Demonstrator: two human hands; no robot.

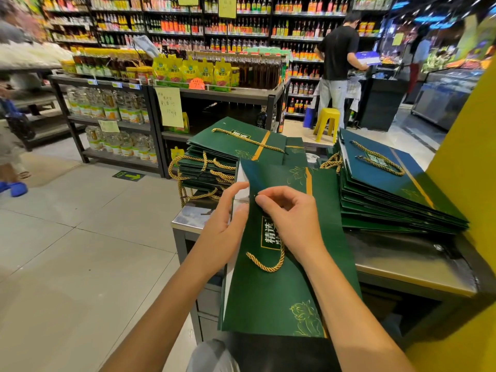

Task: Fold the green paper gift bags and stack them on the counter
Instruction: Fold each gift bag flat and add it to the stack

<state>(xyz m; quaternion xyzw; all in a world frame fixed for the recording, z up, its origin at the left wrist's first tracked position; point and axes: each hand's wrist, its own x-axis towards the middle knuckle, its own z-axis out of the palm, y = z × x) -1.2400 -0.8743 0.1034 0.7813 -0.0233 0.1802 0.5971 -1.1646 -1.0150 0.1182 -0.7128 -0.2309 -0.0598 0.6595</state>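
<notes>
- Green bag held over tabletop edge, pinched near top by right grip, at side fold by left grip.
- Risk: crooked crease if gusset buckles unevenly.

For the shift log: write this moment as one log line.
phase: folding | left hand: grips green gift bag left edge | right hand: pinches its far end | counter: left stack, right stack | held bag: unstacked

Left hand grips, right hand pinches (fingers curled) the bag.

Grocery shop; stocked bottle shelves, price tags
</notes>
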